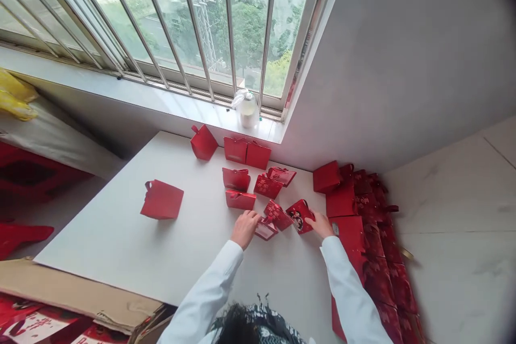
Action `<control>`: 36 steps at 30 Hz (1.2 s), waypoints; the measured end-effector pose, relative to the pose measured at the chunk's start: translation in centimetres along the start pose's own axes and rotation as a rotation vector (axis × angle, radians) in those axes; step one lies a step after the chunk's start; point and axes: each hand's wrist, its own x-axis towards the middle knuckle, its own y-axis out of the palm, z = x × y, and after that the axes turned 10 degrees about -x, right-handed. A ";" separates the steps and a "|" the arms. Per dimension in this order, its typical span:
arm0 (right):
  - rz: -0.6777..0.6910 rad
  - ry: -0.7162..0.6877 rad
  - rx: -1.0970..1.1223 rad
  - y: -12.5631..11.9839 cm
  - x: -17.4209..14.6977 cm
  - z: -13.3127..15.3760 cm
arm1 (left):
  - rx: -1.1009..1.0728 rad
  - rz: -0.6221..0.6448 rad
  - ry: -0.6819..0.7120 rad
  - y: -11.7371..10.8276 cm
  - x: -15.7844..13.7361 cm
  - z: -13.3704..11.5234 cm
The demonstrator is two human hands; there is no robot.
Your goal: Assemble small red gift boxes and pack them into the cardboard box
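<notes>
My left hand [244, 229] is closed, its fingertips pinching the edge of a small red gift bag [266, 230] with a pale panel. With its thumb over the side, my right hand [321, 225] grips another red gift bag [299, 217] printed with cartoon figures. Between the hands a patterned red bag [278, 214] leans, tilted. Just beyond my left hand stands a plain red bag [241, 199], and a bag with gold print [267, 186] is to its right. The fingers under the right-hand bag are hidden.
Several stacked red bags [347, 234] line the right edge of the white table [201, 247]. A lone red bag [162, 200] stands at left. Behind the table are a barred window and a sill with a white container [247, 112]. A cardboard box [80, 290] sits front left.
</notes>
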 end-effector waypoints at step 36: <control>-0.458 -0.482 0.137 -5.4 -3.2 27.4 | 0.052 -0.723 -0.998 -17.0 -7.0 19.2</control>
